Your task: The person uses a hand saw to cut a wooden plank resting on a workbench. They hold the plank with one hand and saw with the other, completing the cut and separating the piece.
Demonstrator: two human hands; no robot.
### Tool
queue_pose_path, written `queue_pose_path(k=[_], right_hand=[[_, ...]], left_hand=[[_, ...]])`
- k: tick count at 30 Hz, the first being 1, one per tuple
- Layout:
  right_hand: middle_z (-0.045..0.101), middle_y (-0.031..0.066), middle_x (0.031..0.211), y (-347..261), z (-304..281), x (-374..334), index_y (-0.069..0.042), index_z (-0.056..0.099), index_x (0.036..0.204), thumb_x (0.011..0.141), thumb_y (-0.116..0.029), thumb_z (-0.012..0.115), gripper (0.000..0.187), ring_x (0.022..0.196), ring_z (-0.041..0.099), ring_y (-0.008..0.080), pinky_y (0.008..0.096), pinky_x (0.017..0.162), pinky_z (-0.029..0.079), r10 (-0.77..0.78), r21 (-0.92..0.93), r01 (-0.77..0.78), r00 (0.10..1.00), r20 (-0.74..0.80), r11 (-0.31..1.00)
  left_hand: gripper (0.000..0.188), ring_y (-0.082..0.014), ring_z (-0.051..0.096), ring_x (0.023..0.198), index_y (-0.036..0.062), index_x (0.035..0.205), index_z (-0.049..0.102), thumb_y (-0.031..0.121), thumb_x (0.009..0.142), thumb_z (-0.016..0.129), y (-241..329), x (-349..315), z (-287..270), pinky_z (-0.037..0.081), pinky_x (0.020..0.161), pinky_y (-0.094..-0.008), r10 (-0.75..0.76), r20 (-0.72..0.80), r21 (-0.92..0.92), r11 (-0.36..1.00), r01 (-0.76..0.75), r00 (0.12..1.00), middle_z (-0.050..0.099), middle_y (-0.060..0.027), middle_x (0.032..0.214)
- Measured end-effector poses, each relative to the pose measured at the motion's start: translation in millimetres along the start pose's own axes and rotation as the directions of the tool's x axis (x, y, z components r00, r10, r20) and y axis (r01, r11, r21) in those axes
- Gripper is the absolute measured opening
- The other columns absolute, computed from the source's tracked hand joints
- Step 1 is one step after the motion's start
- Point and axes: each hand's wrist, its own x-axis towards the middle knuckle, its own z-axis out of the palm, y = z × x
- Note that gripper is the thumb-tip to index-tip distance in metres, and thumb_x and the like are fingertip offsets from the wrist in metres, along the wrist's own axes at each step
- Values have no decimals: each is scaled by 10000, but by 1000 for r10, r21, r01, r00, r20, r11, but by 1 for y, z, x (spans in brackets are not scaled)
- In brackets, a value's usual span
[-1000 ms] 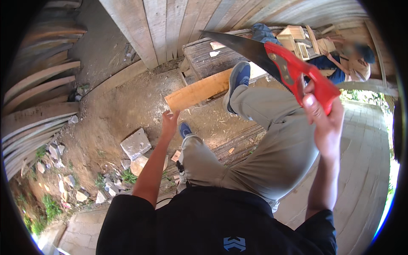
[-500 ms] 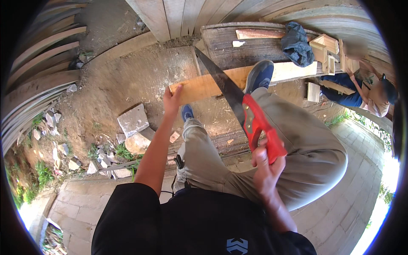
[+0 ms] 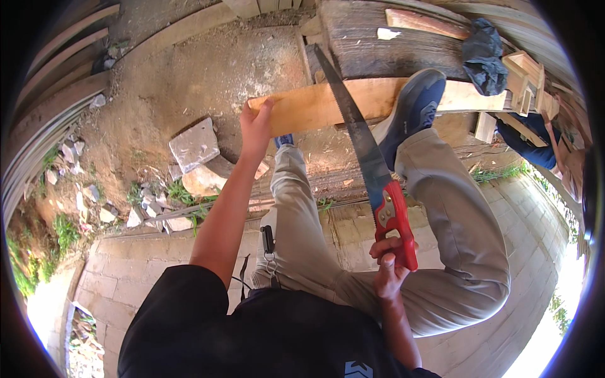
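My left hand (image 3: 257, 125) grips the left end of a long pale wooden plank (image 3: 302, 108), its thumb on the upper face. My right hand (image 3: 391, 264) is wrapped round the red handle of a handsaw (image 3: 357, 135). The dark blade slants up and away to the left, passing over the plank with its toothed edge on the left side. From this view I cannot tell whether the teeth touch the wood. My right foot, in a blue shoe (image 3: 421, 94), presses on the plank to the right of the blade.
A weathered wooden bench top (image 3: 391, 57) lies beneath and beyond the plank, holding a black plastic bag (image 3: 485, 55) and wooden box frames (image 3: 526, 75). Another person (image 3: 570, 164) is at the far right. Broken stone slabs (image 3: 194, 145) lie on the dirt at left.
My right hand has drawn the saw back toward me, and its blade now stands steeper across the plank. My left hand keeps hold of the plank's end. The whole view has shifted slightly.
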Motion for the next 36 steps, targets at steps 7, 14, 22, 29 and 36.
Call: queue_pose_path(k=[7, 14, 22, 29, 36], right_hand=[[539, 72, 760, 7, 1, -7, -75, 413, 1204, 976, -493, 572, 501, 689, 506, 176, 387, 699, 487, -18, -45, 18, 1000, 1, 999], [544, 73, 745, -4, -10, -6, -52, 415, 1200, 962, -515, 587, 548, 692, 516, 196, 401, 711, 501, -15, -105, 26, 995, 104, 994], [605, 92, 689, -21, 5, 1, 18, 627, 755, 892, -680, 560, 714, 696, 632, 260, 376, 655, 513, 77, -319, -70, 997, 10, 945], [607, 81, 665, -15, -6, -5, 17, 634, 769, 895, -681, 551, 715, 675, 635, 254, 370, 656, 518, 120, -342, -117, 993, -11, 932], [586, 73, 681, -10, -9, -12, 10, 604, 820, 893, -679, 560, 695, 701, 609, 239, 378, 717, 510, 144, -256, -137, 989, 11, 957]], left_hand=[[277, -86, 600, 809, -6, 1043, 580, 241, 947, 660, -2, 1, -4, 495, 700, -268, -39, -17, -12, 999, 39, 999, 654, -43, 932], [247, -82, 596, 832, 33, 1053, 589, 245, 946, 655, -1, 0, -1, 484, 732, -266, -71, 0, -24, 997, 71, 998, 640, -19, 949], [229, -71, 584, 791, 32, 1001, 596, 235, 934, 676, -4, 2, -1, 475, 698, -257, -60, -40, -30, 998, 59, 997, 642, -16, 904], [255, -86, 612, 802, 5, 1025, 622, 228, 920, 687, 0, -1, 4, 488, 701, -267, -106, -93, -65, 993, 101, 990, 673, -42, 934], [282, -90, 615, 773, -10, 1032, 624, 237, 913, 692, -4, 1, 1, 493, 660, -270, -93, -109, -6, 996, 93, 990, 675, -47, 929]])
